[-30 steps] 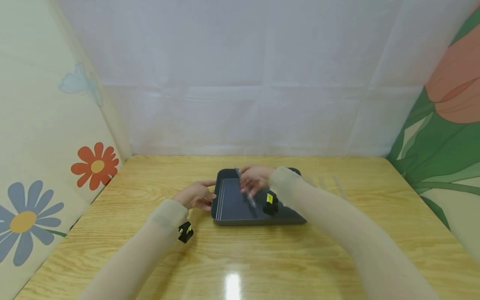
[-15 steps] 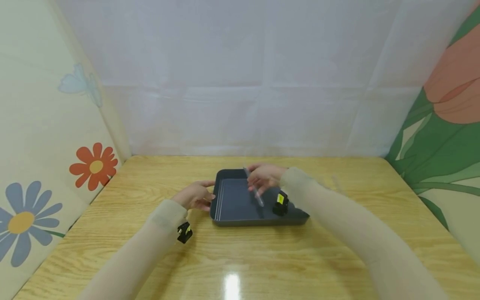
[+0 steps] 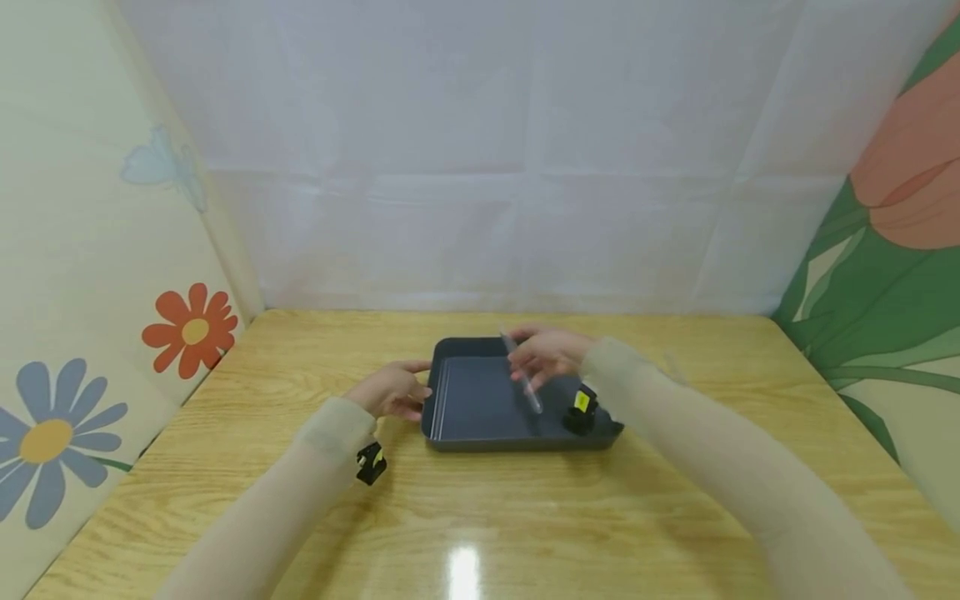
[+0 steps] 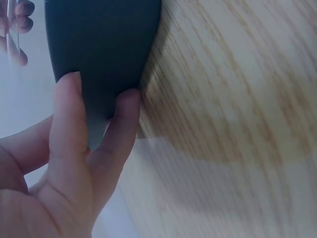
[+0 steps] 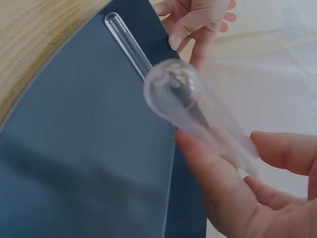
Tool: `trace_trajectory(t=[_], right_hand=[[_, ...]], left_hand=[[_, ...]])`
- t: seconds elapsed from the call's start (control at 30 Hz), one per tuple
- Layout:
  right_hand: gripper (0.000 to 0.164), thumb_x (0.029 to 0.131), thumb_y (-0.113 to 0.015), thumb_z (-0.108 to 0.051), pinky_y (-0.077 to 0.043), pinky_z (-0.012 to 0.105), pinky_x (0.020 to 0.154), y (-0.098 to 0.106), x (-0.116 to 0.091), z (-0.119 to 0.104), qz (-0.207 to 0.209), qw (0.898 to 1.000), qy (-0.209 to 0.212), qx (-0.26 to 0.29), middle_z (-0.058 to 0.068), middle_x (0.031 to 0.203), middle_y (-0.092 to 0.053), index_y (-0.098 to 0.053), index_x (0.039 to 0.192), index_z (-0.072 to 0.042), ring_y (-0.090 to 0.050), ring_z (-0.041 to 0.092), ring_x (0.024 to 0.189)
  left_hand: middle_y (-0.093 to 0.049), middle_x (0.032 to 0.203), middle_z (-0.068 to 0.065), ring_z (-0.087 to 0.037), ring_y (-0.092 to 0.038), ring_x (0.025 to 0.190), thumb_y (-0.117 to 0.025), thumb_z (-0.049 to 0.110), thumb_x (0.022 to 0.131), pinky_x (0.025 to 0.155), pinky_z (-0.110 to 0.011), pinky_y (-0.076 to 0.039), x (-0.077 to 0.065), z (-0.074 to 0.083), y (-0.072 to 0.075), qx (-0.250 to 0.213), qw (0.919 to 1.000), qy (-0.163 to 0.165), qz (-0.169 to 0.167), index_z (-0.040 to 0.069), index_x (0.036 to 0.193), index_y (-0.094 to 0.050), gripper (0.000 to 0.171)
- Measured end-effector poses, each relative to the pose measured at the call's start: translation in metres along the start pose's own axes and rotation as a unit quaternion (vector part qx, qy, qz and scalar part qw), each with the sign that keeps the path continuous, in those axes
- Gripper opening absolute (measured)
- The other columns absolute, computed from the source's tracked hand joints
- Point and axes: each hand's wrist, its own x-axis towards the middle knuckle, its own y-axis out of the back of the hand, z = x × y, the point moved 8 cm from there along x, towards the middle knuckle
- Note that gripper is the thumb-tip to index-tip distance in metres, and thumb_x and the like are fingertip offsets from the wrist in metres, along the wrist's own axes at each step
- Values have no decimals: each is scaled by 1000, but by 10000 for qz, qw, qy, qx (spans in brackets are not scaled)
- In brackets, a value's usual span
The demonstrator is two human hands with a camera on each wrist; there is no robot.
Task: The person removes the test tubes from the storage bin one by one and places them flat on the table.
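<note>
Tray [image 3: 477, 408] sits beneath the right hand [image 3: 551, 354], which pinches a clear tube [image 5: 185, 101] aslant above it, while the left hand [image 3: 392, 390], fingers uncurled, touches its end, apparently to steady it.

Soft, even light here; a glare [image 3: 463, 573] whitens the bench [image 3: 450, 508] toward its near edge. Wrist views look dimmer, bluish; the closest test tube [image 5: 171, 91] blurs, and shadow [image 5: 84, 181] darkens the tray [image 5: 99, 109].
</note>
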Motion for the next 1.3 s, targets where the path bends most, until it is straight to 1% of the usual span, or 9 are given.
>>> trace_trajectory(t=[0.2,0.3,0.47,0.6,0.8,1.07,1.3], right_hand=[[63,95,-47,7,-58,33,57,6,-6,1,-7,10000,27,38,28,115,-46,-21,152,-4,-59,21,73],[62,95,-46,7,-58,33,57,9,-8,3,-1,10000,47,61,26,113,-47,-22,151,-4,-59,21,73],[62,94,-47,8,-58,32,57,13,-12,5,31,9999,82,96,17,99,-50,-23,151,-3,-59,20,74],[63,94,-48,8,-58,33,58,16,-16,6,29,9998,123,157,13,94,-51,-23,150,-2,-59,20,73],[63,94,-47,8,-58,35,60,20,-22,7,47,9996,177,235,13,95,-52,-22,150,0,-59,19,73],[62,94,-46,8,-58,34,59,27,-25,9,59,9992,197,328,11,90,-51,-20,150,0,-60,18,70],[60,95,-45,7,-58,35,60,29,-26,11,46,9991,202,363,11,89,-51,-21,149,-1,-60,18,71]], left_hand=[[-56,105,-19,-20,-57,74,-47,-10,95,58,-24,-55,1,0,0,-2,10000,-8,22,4,154,-21,67],[-56,105,-19,-20,-57,74,-47,-9,95,58,-24,-55,2,0,0,11,10000,7,37,4,154,-21,66],[-56,105,-19,-19,-58,75,-47,-9,95,58,-24,-55,3,-1,0,19,10000,26,47,5,154,-21,66],[-56,104,-18,-19,-58,74,-47,-9,95,58,-24,-55,4,-2,1,38,10000,35,61,4,154,-22,66],[-56,103,-18,-19,-58,74,-48,-9,95,57,-24,-56,4,-2,0,22,10000,37,65,4,154,-22,66],[-56,104,-19,-19,-57,71,-47,-9,94,57,-23,-55,3,0,-1,-2,10000,7,36,5,155,-21,67],[-55,108,-19,-19,-58,75,-47,-9,95,58,-24,-55,4,-2,0,33,10000,15,62,5,155,-21,66]])
